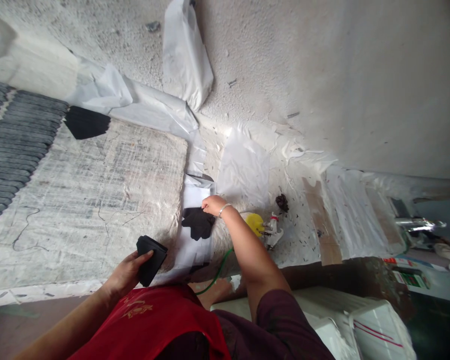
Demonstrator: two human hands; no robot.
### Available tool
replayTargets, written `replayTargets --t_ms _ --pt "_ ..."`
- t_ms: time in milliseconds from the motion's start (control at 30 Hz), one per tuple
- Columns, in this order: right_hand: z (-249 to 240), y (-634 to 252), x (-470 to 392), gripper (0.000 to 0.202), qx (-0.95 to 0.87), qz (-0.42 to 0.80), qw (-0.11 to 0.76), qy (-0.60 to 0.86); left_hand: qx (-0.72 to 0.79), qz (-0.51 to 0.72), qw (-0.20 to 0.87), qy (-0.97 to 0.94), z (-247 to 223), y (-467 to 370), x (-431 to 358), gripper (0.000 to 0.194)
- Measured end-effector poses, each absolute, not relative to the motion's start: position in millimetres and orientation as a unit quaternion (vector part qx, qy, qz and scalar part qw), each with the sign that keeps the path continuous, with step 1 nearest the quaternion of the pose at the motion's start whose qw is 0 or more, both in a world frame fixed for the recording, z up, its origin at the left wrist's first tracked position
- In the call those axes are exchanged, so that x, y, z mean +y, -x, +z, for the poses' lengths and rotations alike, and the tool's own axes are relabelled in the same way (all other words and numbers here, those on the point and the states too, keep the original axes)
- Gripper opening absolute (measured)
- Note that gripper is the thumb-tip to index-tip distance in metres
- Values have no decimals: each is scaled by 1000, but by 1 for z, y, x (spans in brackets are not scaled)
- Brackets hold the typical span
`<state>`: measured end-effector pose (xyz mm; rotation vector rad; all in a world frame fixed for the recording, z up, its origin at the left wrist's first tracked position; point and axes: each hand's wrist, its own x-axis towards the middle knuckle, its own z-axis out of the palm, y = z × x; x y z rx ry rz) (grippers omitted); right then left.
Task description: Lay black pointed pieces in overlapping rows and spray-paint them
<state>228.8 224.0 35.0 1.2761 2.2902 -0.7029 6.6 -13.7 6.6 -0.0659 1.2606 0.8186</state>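
My left hand (pixel 129 270) is closed on a stack of black pieces (pixel 151 257), thumb on top, over the front edge of the cloth-covered table. My right hand (pixel 214 205) pinches the upper right edge of a flat black piece with a scalloped outline (pixel 198 224). That piece lies on a white sheet (pixel 195 194) beside the cream cloth (pixel 135 165). Right of my right hand is a tool with a yellow disc (pixel 255 224) and a white and red body.
Grey ribbed strips (pixel 18 145) and a pointed black stack (pixel 87 123) lie at the left. A dark clump (pixel 282 202) sits beyond the yellow tool. A green hose (pixel 220 270) hangs over the front edge, and white sacks (pixel 378 325) stand below right.
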Motion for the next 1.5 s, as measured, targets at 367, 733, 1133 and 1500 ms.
replayTargets --t_ms 367,733,1133,1500 --pt "1 -232 195 13 752 -358 132 -538 573 368 732 32 11 -9 -6 15" --pt "-1 -225 201 16 796 -277 191 -504 563 366 740 35 7 -5 -5 24" --pt "2 -215 201 38 837 -211 225 -452 556 366 746 24 9 -3 -3 44" --pt "6 -205 202 22 839 -203 273 -425 548 391 739 28 0 -4 -2 22"
